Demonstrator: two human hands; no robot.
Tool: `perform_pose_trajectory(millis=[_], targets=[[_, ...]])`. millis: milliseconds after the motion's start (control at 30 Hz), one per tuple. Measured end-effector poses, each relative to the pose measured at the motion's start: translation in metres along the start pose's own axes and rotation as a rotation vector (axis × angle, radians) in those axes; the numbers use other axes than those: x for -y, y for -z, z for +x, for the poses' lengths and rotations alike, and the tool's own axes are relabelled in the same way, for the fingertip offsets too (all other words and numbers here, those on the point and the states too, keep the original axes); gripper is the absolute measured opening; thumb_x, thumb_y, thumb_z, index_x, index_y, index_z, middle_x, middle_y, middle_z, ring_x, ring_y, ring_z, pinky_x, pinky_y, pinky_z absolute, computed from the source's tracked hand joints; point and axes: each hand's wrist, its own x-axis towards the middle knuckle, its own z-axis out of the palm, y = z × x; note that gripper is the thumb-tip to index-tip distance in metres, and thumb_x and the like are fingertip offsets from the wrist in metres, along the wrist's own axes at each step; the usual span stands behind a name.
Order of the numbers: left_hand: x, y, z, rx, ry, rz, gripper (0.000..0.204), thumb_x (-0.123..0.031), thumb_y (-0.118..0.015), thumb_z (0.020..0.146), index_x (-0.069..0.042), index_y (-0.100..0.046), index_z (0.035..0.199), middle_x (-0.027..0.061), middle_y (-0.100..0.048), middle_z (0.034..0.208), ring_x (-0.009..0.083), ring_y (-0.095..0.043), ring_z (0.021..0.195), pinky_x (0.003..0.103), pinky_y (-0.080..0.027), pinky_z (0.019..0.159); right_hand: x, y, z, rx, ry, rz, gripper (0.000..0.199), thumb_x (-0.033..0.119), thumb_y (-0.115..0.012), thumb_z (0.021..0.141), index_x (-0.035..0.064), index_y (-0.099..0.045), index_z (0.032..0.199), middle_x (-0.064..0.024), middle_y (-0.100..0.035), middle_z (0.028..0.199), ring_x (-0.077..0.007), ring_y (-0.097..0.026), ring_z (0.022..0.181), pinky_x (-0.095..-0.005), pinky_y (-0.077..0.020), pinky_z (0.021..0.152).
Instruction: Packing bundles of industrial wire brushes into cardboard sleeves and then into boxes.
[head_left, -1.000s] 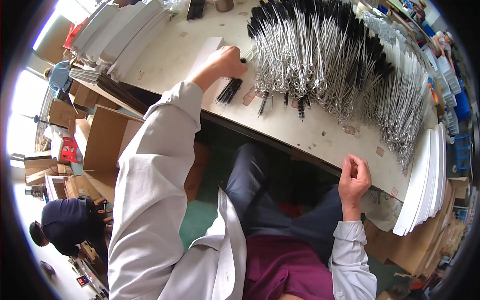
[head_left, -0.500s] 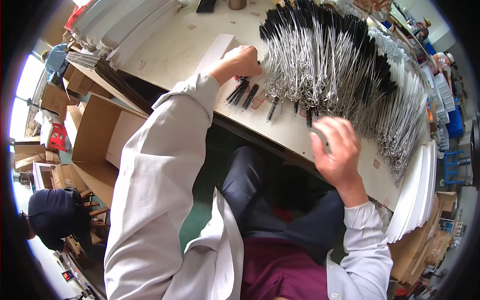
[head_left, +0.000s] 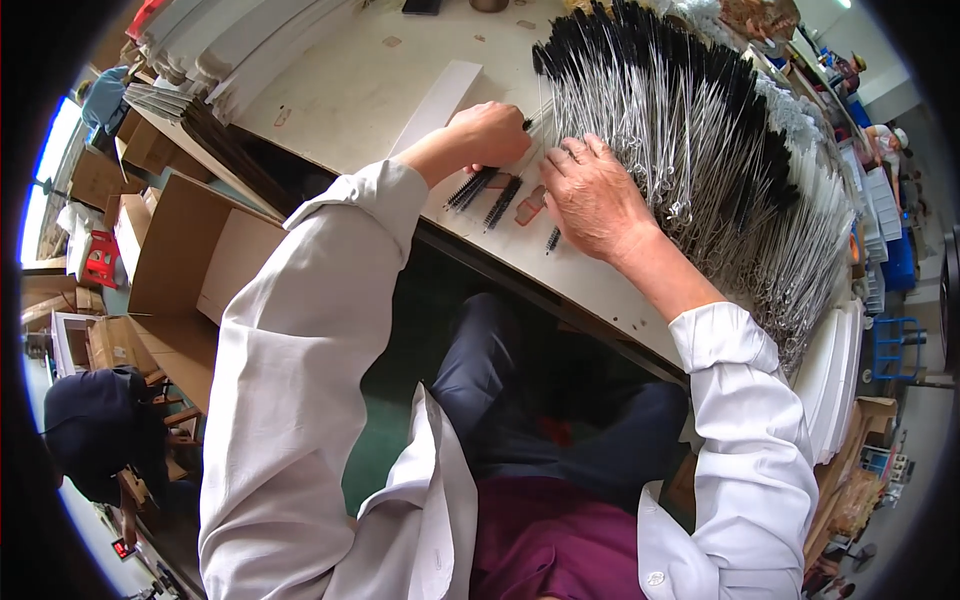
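My left hand (head_left: 493, 136) is closed over the table, with the black bristles of a wire brush (head_left: 527, 124) showing at its fingers. Just to the right, my right hand (head_left: 598, 198) rests at the near left edge of a big heap of wire-handled brushes (head_left: 640, 120). Its fingers are curled, and whatever they grip is hidden beneath them. Short black bristle ends (head_left: 501, 203) lie on the table below my left hand, their upper parts partly covered. A single black bristle end (head_left: 553, 239) sticks out under my right hand.
A white flat strip (head_left: 440, 105) lies left of my left hand on the pale table (head_left: 340, 100). White sheets (head_left: 835, 385) stand at the right end. An open cardboard box (head_left: 185, 265) is at the left. Other people (head_left: 105, 430) are in the background.
My right hand has moved up and left from the table's front edge to the brush heap beside my left hand. The left hand remains closed in nearly the same place.
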Motion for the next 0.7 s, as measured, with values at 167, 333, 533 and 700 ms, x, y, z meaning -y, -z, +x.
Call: perform_pose_trajectory(millis=[167, 333, 533, 700], targets=[[0.008, -0.002, -0.007, -0.002, 0.011, -0.017, 0.034, -0.015, -0.048, 0.095, 0.011, -0.065, 0.082, 0.0204, -0.067, 0.063, 0.0316, -0.070, 0.053, 0.043, -0.060, 0.051, -0.001, 0.000, 0.000, -0.082, -0.016, 0.045, 0.034, 0.019, -0.060, 0.092, -0.0022, -0.071, 0.116, -0.0161, -0.070, 0.124, -0.0313, -0.061, 0.128, -0.0462, -0.0364, 0.119], [0.020, -0.006, -0.015, -0.023, -0.018, -0.023, 0.035, -0.015, -0.046, 0.098, 0.010, -0.065, 0.084, 0.0221, -0.068, 0.066, 0.0327, -0.070, 0.053, 0.044, -0.060, 0.051, 0.000, -0.001, -0.001, -0.092, -0.005, 0.029, 0.033, 0.020, -0.059, 0.094, -0.0016, -0.071, 0.116, -0.0156, -0.070, 0.125, -0.0304, -0.061, 0.127, -0.0459, -0.0364, 0.119], [0.010, -0.009, -0.026, -0.056, 0.013, -0.025, 0.036, -0.020, -0.047, 0.099, 0.008, -0.067, 0.086, 0.0215, -0.071, 0.073, 0.0337, -0.073, 0.059, 0.045, -0.062, 0.061, 0.000, -0.002, -0.003, -0.118, -0.021, 0.022, 0.034, 0.022, -0.061, 0.094, -0.0016, -0.071, 0.115, -0.0152, -0.071, 0.122, -0.0297, -0.062, 0.125, -0.0448, -0.0369, 0.118], [0.011, -0.011, -0.028, -0.261, -0.126, 0.110, 0.035, -0.025, -0.053, 0.097, 0.003, -0.070, 0.087, 0.0204, -0.072, 0.077, 0.0377, -0.073, 0.073, 0.048, -0.059, 0.075, -0.001, 0.005, -0.003, -0.133, -0.033, 0.051, 0.034, 0.022, -0.065, 0.091, -0.0026, -0.070, 0.114, -0.0172, -0.071, 0.121, -0.0294, -0.062, 0.124, -0.0447, -0.0370, 0.118]])
